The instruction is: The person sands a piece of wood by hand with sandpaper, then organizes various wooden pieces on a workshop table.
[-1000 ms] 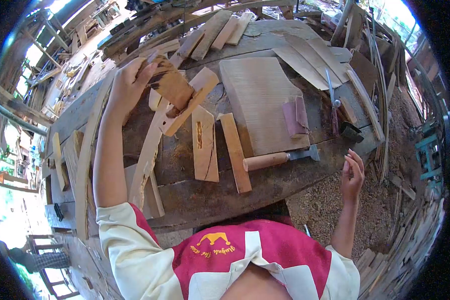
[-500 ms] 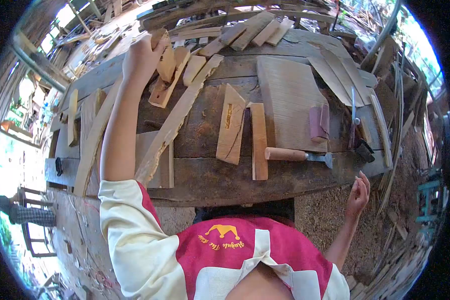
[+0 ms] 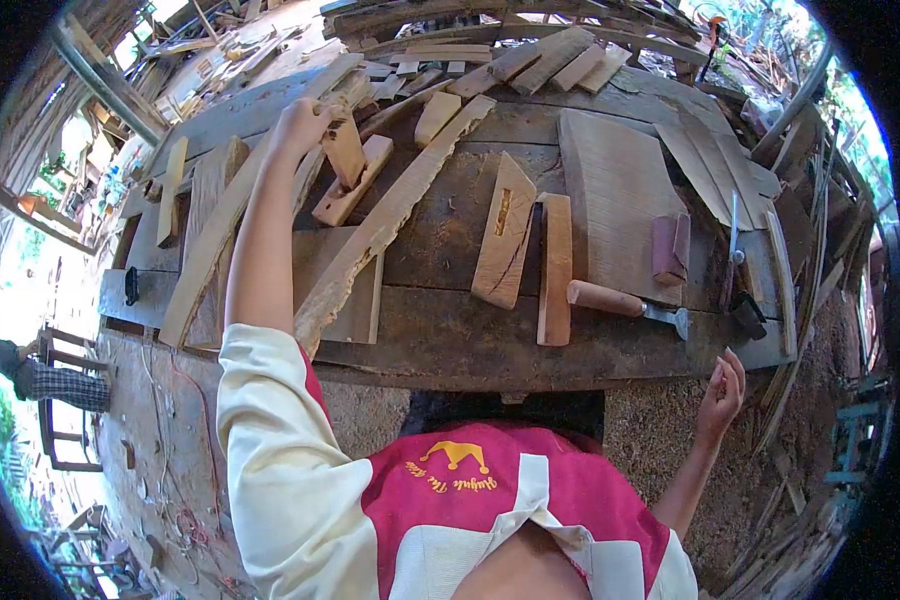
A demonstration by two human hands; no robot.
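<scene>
My left hand [image 3: 303,128], at the upper left of the table, is closed on the top of a small wooden block [image 3: 345,152]. That block stands against a slotted wooden piece [image 3: 354,182] lying on the tabletop. Beside them a long rough-edged strip [image 3: 400,212] lies at a slant. My right hand [image 3: 720,400] hangs past the near right edge of the table, empty, with loosely bent fingers apart. The wooden-handled chisel [image 3: 610,300] is the nearest tool on its side, close to a small dark-headed tool [image 3: 746,312].
A mortised block [image 3: 504,232] and a narrow bar [image 3: 555,270] lie mid-table [image 3: 420,345]. To their right are a wide board [image 3: 615,205] and a purplish block [image 3: 670,248]. Long planks [image 3: 205,255] lie at left. Beyond the far left edge, a person's checked clothing [image 3: 68,386] shows.
The view has shifted, with most table items appearing farther right and higher. My left hand and the block and slotted piece have moved left and nearer relative to the other wood.
</scene>
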